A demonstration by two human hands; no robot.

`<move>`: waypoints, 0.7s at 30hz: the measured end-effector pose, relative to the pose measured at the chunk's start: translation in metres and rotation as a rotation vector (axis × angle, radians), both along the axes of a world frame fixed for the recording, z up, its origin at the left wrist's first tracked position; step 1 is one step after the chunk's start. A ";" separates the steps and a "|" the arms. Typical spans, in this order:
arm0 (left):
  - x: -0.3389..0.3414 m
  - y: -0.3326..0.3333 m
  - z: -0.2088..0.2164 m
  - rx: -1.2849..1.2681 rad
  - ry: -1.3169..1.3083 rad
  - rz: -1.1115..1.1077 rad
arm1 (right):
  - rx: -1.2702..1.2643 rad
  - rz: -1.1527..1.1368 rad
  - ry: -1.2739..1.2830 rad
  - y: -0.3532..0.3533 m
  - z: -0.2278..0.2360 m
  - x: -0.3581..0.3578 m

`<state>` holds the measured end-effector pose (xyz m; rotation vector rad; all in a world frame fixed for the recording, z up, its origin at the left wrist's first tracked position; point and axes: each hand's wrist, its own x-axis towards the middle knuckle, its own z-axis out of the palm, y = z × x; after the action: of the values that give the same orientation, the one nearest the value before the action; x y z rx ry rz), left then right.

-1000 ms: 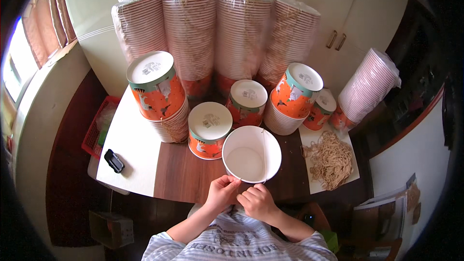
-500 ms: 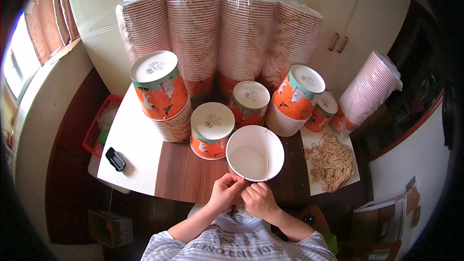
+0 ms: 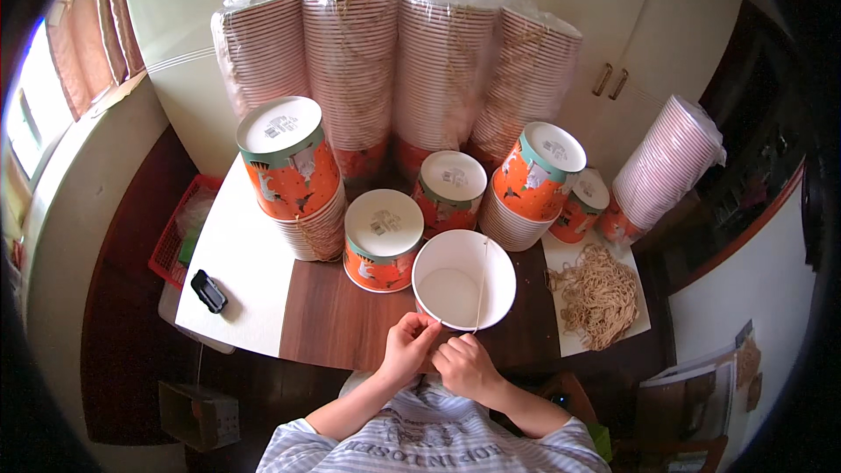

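Observation:
A paper bucket (image 3: 447,285) with a white inside stands mouth up at the table's front edge. A thin beige cord (image 3: 481,285) crosses its opening from the far rim to the near rim. My right hand (image 3: 466,365) is closed just below the near rim, gripping the cord where it comes over. Beside it, my left hand (image 3: 406,349) is closed in a pinch against the near rim; what lies between its fingertips is too small to make out. The bucket's near outside is hidden from view.
Upturned orange buckets (image 3: 383,236) stand close behind. Bagged bucket stacks (image 3: 350,70) rise at the back, and another stack (image 3: 666,166) leans at right. A pile of beige cords (image 3: 600,298) lies on the right; a small black case (image 3: 208,291) sits on the left of the table (image 3: 324,315).
The cord's near end has shifted slightly left, so it slants more across the opening. My right hand has moved slightly left and down; my left hand stays at the rim.

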<state>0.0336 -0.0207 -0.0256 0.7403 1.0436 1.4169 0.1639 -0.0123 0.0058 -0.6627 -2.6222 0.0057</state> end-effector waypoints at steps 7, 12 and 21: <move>-0.013 0.003 -0.021 0.121 0.392 0.035 | 0.110 -0.140 0.026 -0.002 0.025 0.011; -0.040 0.006 -0.012 0.227 0.667 0.176 | 0.172 -0.299 -0.007 0.018 0.038 0.028; -0.091 0.006 0.059 0.524 0.787 -0.046 | -0.147 -0.075 0.346 0.033 0.094 0.044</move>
<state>-0.0575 -0.0148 0.0333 1.7895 1.2238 1.3918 0.2079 0.0206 0.0996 -0.7362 -2.2774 0.2685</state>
